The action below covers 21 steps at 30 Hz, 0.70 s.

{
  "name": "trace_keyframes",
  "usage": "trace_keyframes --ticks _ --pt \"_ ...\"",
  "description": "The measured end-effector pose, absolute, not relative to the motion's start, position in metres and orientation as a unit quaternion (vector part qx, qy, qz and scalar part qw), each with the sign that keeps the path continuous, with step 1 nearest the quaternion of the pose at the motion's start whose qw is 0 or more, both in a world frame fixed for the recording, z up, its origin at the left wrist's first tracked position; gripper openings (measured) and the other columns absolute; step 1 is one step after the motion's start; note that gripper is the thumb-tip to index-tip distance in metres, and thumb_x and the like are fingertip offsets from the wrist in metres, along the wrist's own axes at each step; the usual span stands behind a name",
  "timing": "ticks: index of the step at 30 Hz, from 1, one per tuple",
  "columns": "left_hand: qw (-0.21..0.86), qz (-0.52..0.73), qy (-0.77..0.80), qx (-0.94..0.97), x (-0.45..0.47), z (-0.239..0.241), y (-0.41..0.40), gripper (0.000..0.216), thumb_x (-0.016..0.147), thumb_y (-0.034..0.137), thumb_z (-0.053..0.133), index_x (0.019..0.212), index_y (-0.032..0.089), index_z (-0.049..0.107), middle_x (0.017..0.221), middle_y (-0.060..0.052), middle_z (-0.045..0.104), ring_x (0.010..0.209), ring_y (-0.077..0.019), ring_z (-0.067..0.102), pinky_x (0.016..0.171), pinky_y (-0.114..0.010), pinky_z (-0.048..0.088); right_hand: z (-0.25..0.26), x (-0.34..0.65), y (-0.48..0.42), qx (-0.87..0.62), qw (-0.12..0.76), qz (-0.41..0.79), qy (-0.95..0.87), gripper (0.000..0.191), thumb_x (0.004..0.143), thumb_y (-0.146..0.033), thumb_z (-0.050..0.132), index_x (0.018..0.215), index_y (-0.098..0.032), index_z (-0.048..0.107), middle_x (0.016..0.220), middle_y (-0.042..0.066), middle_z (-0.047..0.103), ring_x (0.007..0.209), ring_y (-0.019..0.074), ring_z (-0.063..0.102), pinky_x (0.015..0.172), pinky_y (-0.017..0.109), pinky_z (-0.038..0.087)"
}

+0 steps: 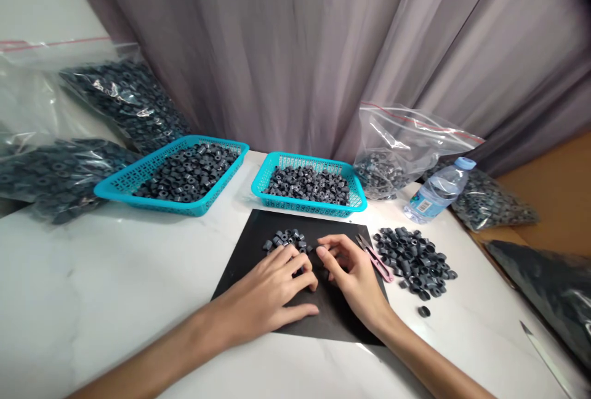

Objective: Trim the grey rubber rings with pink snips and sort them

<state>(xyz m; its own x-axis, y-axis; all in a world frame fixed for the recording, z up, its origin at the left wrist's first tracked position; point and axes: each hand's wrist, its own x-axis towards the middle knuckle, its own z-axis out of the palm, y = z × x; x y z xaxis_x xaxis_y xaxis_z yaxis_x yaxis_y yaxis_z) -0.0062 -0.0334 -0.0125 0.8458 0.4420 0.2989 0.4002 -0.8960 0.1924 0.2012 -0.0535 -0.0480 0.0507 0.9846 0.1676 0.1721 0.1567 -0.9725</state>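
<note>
My left hand [272, 285] lies palm down on a black mat [272, 319], fingers spread over a small heap of dark grey rubber rings [286, 240]. My right hand [353, 270] rests beside it with fingers curled, fingertips pinching toward the left hand near a ring or two; what it holds is hidden. Pink snips [375, 258] lie just right of the right hand, at the mat's edge.
Another pile of grey rings [415, 260] lies right of the mat. Two teal baskets [115, 188] [258, 189] of rings stand behind. Plastic bags of rings [124, 97] [392, 153] flank them, a water bottle [436, 193] lies at right, and a blade [545, 359] sits near the right edge.
</note>
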Motion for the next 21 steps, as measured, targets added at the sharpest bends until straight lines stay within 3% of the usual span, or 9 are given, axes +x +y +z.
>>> trace_keyframes --ticks 2,6,13,19,21 --pt "0.049 0.179 0.212 0.96 -0.005 -0.015 -0.032 0.009 0.1 0.028 0.062 0.097 0.021 0.065 0.101 -0.002 0.067 0.097 -0.0219 0.059 0.093 -0.036 0.044 -0.048 0.201 -0.054 -0.505 0.508 0.404 -0.57 0.035 0.093 -0.051 0.068 0.107 -0.02 0.07 0.094 0.005 0.07 0.077 0.0169 0.063 0.066 0.028 0.052" --pt "0.02 0.233 0.225 0.946 -0.004 -0.017 -0.029 0.013 0.104 0.021 0.053 0.103 0.019 0.066 0.101 -0.004 0.068 0.096 -0.0211 0.06 0.092 -0.036 0.043 -0.046 0.202 -0.053 -0.46 0.493 0.458 -0.579 0.029 0.092 -0.048 0.071 0.098 -0.019 0.073 0.092 0.004 0.073 0.084 0.0177 0.067 0.079 0.029 0.053" --pt "0.047 0.296 0.222 0.928 -0.001 -0.019 -0.032 0.018 0.107 0.018 0.045 0.103 0.019 0.062 0.102 -0.001 0.071 0.097 -0.0172 0.064 0.092 -0.031 0.044 -0.04 0.206 -0.05 -0.41 0.485 0.571 -0.521 0.033 0.084 -0.048 0.08 0.094 -0.018 0.074 0.076 0.002 0.072 0.068 0.0158 0.07 0.072 0.03 0.057" --pt "0.098 0.374 0.295 0.874 0.006 -0.026 -0.037 0.002 0.101 0.02 0.06 0.1 0.021 0.059 0.095 0.002 0.072 0.09 -0.016 0.069 0.088 -0.03 0.049 -0.044 0.207 -0.049 -0.403 0.501 0.574 -0.507 0.031 0.077 -0.044 0.086 0.094 -0.02 0.076 0.079 0.001 0.074 0.073 0.0161 0.07 0.076 0.031 0.057" --pt "0.117 0.38 0.318 0.861 0.006 -0.027 -0.036 0.008 0.098 0.02 0.065 0.102 0.022 0.058 0.097 0.002 0.072 0.092 -0.0165 0.069 0.09 -0.031 0.05 -0.047 0.206 -0.05 -0.416 0.505 0.541 -0.529 0.03 0.079 -0.043 0.084 0.097 -0.02 0.076 0.083 0.003 0.075 0.077 0.0174 0.07 0.077 0.032 0.057"
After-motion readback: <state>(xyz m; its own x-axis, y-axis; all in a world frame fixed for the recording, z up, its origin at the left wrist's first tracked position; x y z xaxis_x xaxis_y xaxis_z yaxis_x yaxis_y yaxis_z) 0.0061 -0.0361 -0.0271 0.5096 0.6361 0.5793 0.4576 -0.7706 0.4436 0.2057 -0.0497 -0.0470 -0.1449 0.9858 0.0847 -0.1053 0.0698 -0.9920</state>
